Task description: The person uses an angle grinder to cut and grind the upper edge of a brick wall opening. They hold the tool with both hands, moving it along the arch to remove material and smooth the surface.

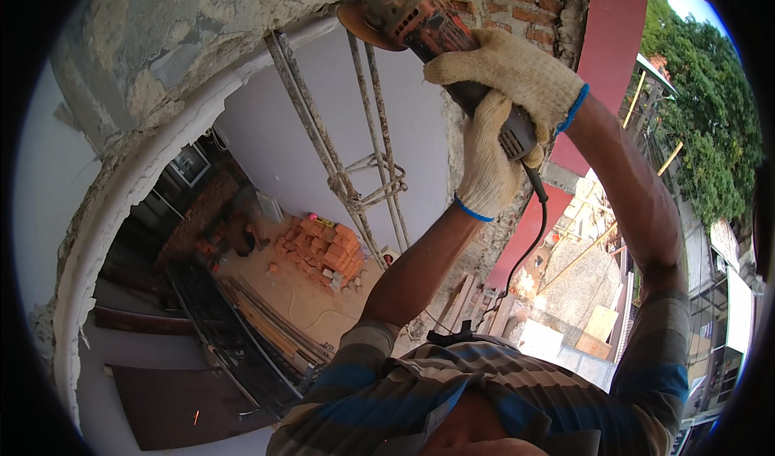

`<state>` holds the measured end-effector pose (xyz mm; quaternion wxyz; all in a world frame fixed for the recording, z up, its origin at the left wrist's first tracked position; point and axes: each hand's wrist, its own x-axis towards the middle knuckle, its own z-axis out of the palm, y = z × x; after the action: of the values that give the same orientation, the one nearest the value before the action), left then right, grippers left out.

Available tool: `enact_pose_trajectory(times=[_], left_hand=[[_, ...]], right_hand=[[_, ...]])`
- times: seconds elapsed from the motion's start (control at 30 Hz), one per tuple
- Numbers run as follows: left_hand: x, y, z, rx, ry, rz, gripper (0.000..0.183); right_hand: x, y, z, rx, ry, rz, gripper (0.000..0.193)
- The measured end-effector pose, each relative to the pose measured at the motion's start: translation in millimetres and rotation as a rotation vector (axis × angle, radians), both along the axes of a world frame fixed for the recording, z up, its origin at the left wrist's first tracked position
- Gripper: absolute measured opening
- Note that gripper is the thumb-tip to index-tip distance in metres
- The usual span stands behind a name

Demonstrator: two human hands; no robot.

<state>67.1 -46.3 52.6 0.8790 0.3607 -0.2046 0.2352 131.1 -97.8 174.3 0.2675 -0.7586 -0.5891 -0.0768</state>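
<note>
I hold an angle grinder (424,27) with a red and grey body up against the rough plaster and brick edge of a wall (202,28). Its disc (363,22) sits at the plaster edge. My right hand (517,73), in a white knit glove with a blue cuff, grips the grinder's body from above. My left hand (487,165), gloved the same way, wraps the rear handle just below. A black cord (534,238) hangs down from the handle past my striped shirt.
Far below lie a pile of red bricks (323,250) and long planks and metal bars (258,327) on a sandy floor. Lashed poles (355,161) rise beside the opening. A red column (615,36) and trees (710,117) stand at the right.
</note>
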Motion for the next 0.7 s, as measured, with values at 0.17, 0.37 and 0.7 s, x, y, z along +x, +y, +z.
enact_pose_trajectory(times=[0.17, 0.37, 0.7], left_hand=[[2.2, -2.6, 1.1, -0.091, 0.047, 0.016, 0.044], [0.3, -0.6, 1.4, -0.057, 0.023, -0.005, 0.042], [2.4, -1.7, 0.4, -0.032, 0.016, -0.011, 0.042]], right_hand=[[0.1, -6.7, -3.5, 0.032, -0.479, 0.128, 0.032], [2.8, -5.4, 4.2, 0.073, -0.693, 0.233, 0.037], [6.2, -1.6, -5.7, 0.117, -0.613, 0.122, 0.024]])
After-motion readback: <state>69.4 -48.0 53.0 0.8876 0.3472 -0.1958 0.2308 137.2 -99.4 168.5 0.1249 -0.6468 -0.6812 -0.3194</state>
